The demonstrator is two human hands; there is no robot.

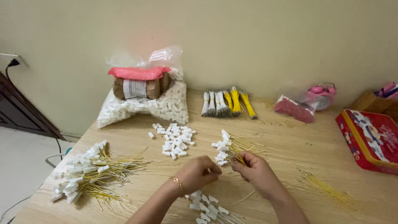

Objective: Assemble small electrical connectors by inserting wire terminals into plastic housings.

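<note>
yellow wires point(234, 150) with white connectors point(221, 152) sat pinched in the right hand point(258, 171); left hand point(198, 173) fingers closed beside it, contents unclear. best kept close together, steady.

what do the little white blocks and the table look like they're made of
White blocks: probably moulded plastic, matte, all the same white boxy shape. Table: pale wood or wood-look laminate; the grain lines show, but which of the two cannot be told.
</note>
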